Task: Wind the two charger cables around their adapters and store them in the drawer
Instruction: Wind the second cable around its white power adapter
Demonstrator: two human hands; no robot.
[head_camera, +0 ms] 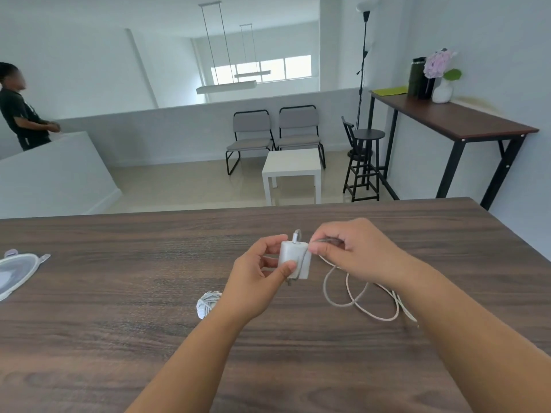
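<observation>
My left hand (256,275) holds a white charger adapter (293,259) above the dark wooden table (119,308), prongs pointing down. My right hand (354,251) pinches its grey-white cable (357,296) against the adapter's right edge. One turn of cable lies across the adapter; the loose remainder sits in loops on the table under my right forearm. A second charger (207,304), wound into a tight bundle, lies on the table just left of my left wrist. No drawer is in view.
A clear zip pouch (18,272) lies at the table's left edge. Beyond the table stand a white side table (293,171), two grey chairs, black stools and a tall desk (453,117). A person (21,108) stands far left.
</observation>
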